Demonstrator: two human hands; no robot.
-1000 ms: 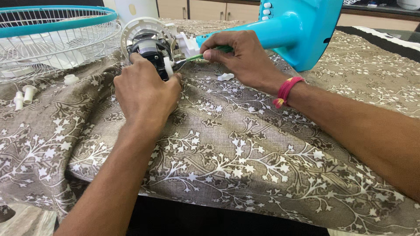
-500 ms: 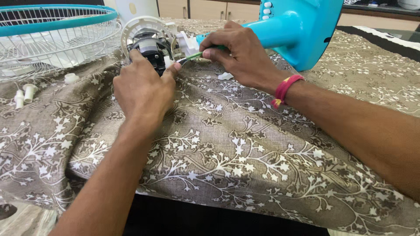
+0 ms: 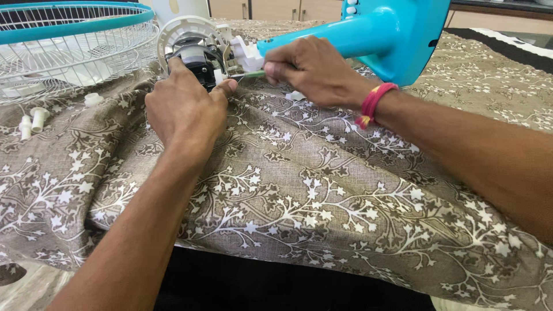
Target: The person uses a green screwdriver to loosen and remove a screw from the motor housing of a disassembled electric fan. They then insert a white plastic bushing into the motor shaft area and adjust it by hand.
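A turquoise fan stand [image 3: 380, 31] lies on its side on a brown cloth with white leaf print [image 3: 311, 190]. At its end sits the fan motor [image 3: 196, 49] in a round white housing. My left hand [image 3: 184, 106] grips the motor from below, thumb against its side. My right hand [image 3: 311, 69] holds a green-handled screwdriver [image 3: 253, 75], whose thin shaft points left into the motor. A red thread band circles my right wrist.
A white wire fan guard with a turquoise rim [image 3: 63, 43] lies at the far left. Small white plastic parts [image 3: 34, 118] rest on the cloth beside it, another white bit [image 3: 296, 95] under my right hand. Wooden cabinets stand behind.
My right hand has drawn slightly back toward the stand with the screwdriver. My left hand stays on the motor, barely shifted.
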